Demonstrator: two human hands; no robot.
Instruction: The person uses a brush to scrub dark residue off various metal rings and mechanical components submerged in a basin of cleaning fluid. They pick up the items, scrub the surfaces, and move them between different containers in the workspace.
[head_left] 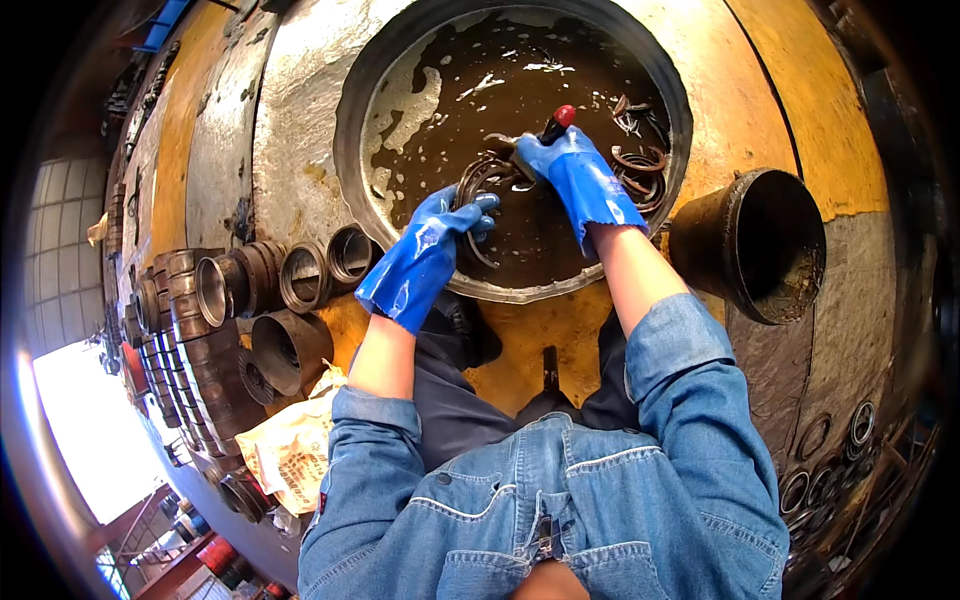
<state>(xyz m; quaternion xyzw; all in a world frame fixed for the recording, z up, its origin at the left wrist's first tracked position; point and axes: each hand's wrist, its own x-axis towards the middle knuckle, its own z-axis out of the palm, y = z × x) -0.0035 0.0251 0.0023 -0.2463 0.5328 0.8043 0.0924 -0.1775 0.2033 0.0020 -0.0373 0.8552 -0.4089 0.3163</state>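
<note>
My left hand (428,240), in a blue rubber glove, is closed around a bundle of curved metal rings (474,182) above a wide round basin (352,130) of murky brown liquid. Gripped in my gloved right hand (582,178) is a tool with a red-and-black handle (564,117). Its working end is against or close beside the rings, but my fingers hide its exact kind. More curved metal pieces (640,170) lie inside the basin's right side, partly in the liquid. Whitish foam (413,110) floats at the left.
Right of the basin lies a dark, hollow metal cylinder (735,245). Rows of metal rings and short cylinders (303,277) stand at the left, near a crumpled printed sack (290,450). Several rings (820,470) lie at the lower right. Worn metal plates (310,90) cover the floor.
</note>
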